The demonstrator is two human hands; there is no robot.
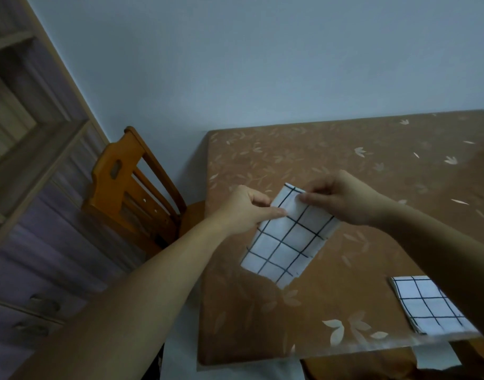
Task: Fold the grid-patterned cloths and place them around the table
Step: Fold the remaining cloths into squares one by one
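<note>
Dim, bluish, soft picture; wide-angle bending at edges, faint glare

A wooden chair (109, 187) stands beside wooden shelving (29, 152) against a pale wall (235, 64).

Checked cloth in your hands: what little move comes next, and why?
Probably lay the held cloth flat on the table by the chair: left hand and right hand pinch its top edge, it looks folded, and a second cloth lies placed nearby.
</note>
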